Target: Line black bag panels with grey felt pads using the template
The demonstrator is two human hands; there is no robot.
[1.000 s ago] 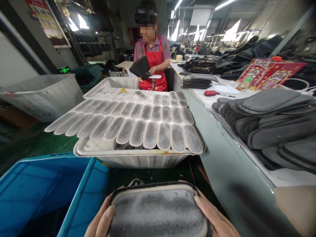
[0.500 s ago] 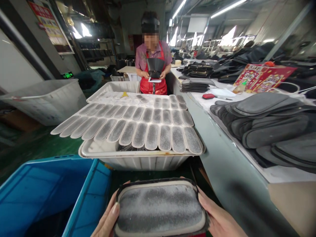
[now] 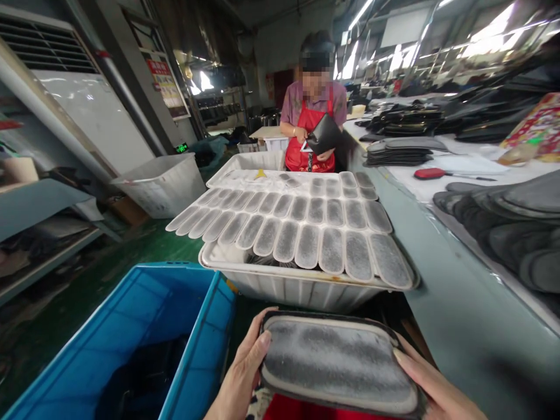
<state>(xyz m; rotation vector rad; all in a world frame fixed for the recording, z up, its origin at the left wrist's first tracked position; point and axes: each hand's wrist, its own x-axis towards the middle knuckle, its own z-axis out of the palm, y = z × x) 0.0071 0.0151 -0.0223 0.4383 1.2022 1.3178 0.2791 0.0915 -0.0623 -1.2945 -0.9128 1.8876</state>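
Note:
Between my hands is an oval-ended panel (image 3: 339, 364), with a mottled grey face, a pale border and a dark edge around it. Its left end is gripped by my left hand (image 3: 245, 364), thumb on the face and fingers behind. My right hand (image 3: 431, 373) clasps the opposite end, its thumb along the border. The panel tilts slightly down to the right above a red cloth (image 3: 315, 408). Ahead, rows of similar pale-rimmed oval pieces (image 3: 308, 248) lie across a white plastic tub (image 3: 306, 289).
At left stands a blue crate (image 3: 214, 326) with dark items (image 3: 140, 367) inside. A grey-green table (image 3: 464, 291) runs along the right, bearing stacked dark panels (image 3: 511, 227) and a red-handled tool (image 3: 431, 173). Beyond the tub, a co-worker in a red apron (image 3: 301, 154) holds a black piece (image 3: 324, 134).
My view has swung left, so the surroundings sit farther right. The panel, still in both hands, has risen slightly and tilted. The co-worker's black piece has turned sideways.

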